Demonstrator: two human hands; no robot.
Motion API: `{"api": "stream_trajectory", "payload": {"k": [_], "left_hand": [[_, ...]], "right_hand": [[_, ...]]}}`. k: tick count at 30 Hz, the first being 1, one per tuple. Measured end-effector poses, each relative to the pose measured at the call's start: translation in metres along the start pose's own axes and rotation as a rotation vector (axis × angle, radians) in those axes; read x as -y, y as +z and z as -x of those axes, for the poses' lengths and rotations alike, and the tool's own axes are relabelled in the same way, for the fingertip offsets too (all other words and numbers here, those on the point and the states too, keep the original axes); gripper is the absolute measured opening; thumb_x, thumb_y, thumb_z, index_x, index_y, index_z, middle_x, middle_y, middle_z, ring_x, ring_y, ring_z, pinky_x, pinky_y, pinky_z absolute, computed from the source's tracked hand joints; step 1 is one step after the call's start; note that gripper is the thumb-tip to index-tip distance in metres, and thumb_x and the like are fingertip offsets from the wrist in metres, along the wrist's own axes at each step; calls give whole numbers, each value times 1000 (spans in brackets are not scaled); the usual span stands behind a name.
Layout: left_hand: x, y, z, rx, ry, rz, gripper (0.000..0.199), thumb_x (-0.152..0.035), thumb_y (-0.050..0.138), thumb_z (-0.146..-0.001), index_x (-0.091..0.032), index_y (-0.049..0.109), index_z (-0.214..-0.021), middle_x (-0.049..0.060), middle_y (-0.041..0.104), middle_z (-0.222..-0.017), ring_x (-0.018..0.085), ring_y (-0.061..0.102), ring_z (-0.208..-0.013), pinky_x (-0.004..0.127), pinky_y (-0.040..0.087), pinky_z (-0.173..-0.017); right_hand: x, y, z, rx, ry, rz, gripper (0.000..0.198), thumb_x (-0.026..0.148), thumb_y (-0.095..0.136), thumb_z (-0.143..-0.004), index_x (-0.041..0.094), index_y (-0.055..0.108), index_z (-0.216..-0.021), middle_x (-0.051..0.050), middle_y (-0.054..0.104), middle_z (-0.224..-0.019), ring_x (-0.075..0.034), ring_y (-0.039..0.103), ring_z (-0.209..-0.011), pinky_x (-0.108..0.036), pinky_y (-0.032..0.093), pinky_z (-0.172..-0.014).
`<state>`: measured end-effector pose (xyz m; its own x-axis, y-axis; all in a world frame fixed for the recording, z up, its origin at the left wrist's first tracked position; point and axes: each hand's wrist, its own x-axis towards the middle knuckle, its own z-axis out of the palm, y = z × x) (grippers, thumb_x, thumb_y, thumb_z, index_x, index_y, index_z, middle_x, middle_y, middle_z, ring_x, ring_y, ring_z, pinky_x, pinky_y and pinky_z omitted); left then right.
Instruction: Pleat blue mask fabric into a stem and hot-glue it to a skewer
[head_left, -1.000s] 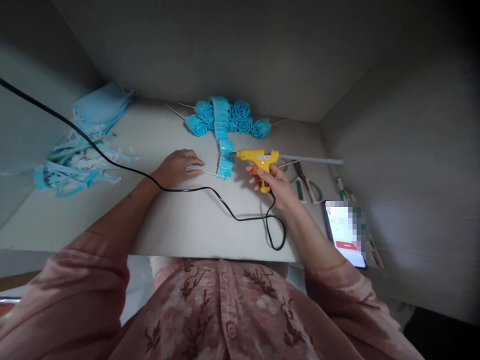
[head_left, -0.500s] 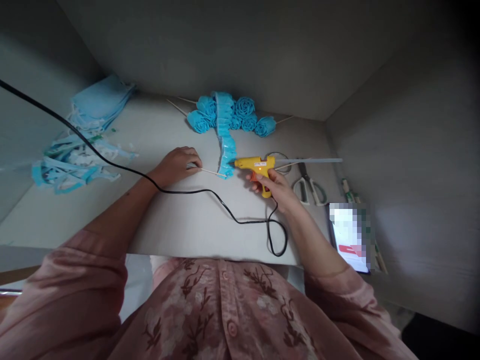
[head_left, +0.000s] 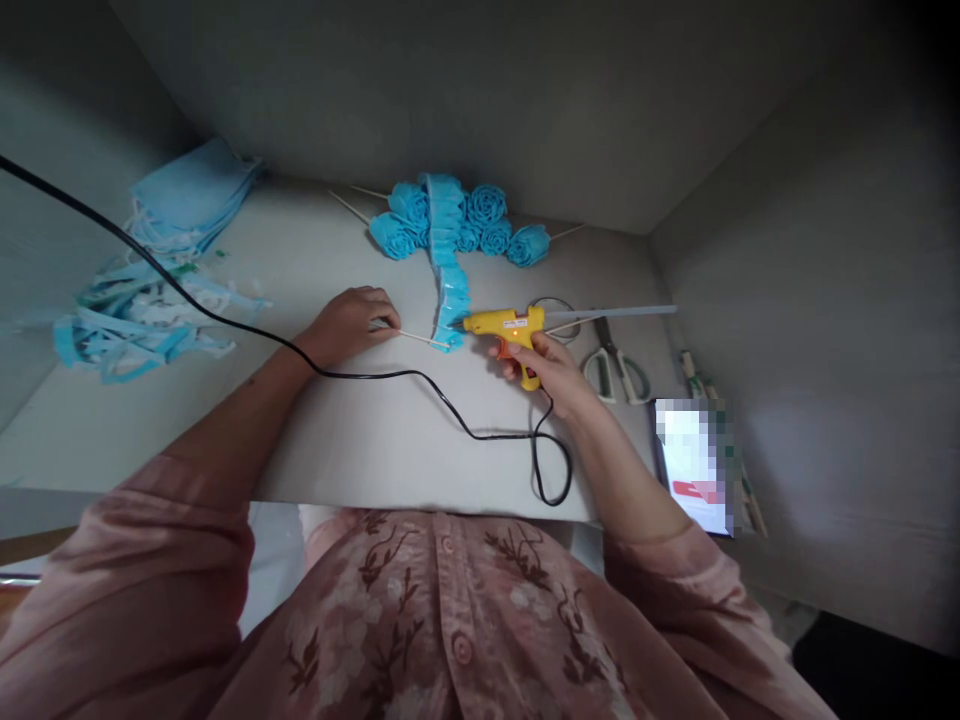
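My right hand (head_left: pixel 551 372) is closed around a yellow glue gun (head_left: pixel 504 323), fingers by its orange trigger. A long clear glue stick (head_left: pixel 615 312) juts from its back end. The nozzle points left at the near end of a gathered blue strip (head_left: pixel 452 292); I cannot tell whether it touches. A thin wooden stick (head_left: pixel 421 338) is pinched in my left hand (head_left: pixel 358 322), its tip lying on that strip end. From there the strip runs back over several blue fabric roses (head_left: pixel 491 205) on sticks.
A black cord (head_left: pixel 367 376) crosses the table (head_left: pixel 360 450) and loops near its front edge. Scissors (head_left: pixel 616 370) and a lit phone (head_left: pixel 691 465) lie at right. Blue face masks (head_left: pixel 196 195) and cut scraps (head_left: pixel 150 325) lie at left. Grey walls enclose the back and sides.
The whole view has shifted slightly. Both hands keep their holds, and the glue gun's nozzle stays near the strip's end.
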<state>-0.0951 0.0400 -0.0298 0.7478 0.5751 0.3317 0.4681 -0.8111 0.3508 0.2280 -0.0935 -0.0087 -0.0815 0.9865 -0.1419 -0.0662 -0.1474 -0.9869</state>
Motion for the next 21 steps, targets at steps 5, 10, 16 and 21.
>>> {"api": "stream_trajectory", "payload": {"k": [5,10,16,21], "left_hand": [[0,-1,0,11,-29,22,27,-38,58,-93,-19,76,-86,8,74,-92,24,66,-89,36,50,-87],[-2,-2,0,11,-27,27,29,-42,58,-94,-19,76,-89,9,74,-95,24,66,-90,37,51,-87],[-4,-3,0,25,-50,14,29,-41,58,-94,-19,77,-92,9,75,-97,25,67,-93,38,51,-90],[-4,-3,0,33,-34,-1,29,-40,59,-93,-18,78,-95,11,75,-98,26,67,-93,39,52,-90]], "right_hand": [[0,1,0,-2,-4,-6,29,45,80,-85,21,72,-98,-8,76,-105,-11,58,-68,-29,49,-63],[1,1,0,-19,15,16,32,47,80,-83,21,72,-99,-10,77,-109,-12,60,-70,-29,51,-63],[2,2,2,-43,29,-8,37,50,82,-79,22,72,-99,-10,78,-112,-15,65,-75,-28,53,-62],[1,2,1,-49,21,-30,34,47,83,-78,21,72,-97,-10,79,-115,-14,66,-76,-26,53,-63]]}}
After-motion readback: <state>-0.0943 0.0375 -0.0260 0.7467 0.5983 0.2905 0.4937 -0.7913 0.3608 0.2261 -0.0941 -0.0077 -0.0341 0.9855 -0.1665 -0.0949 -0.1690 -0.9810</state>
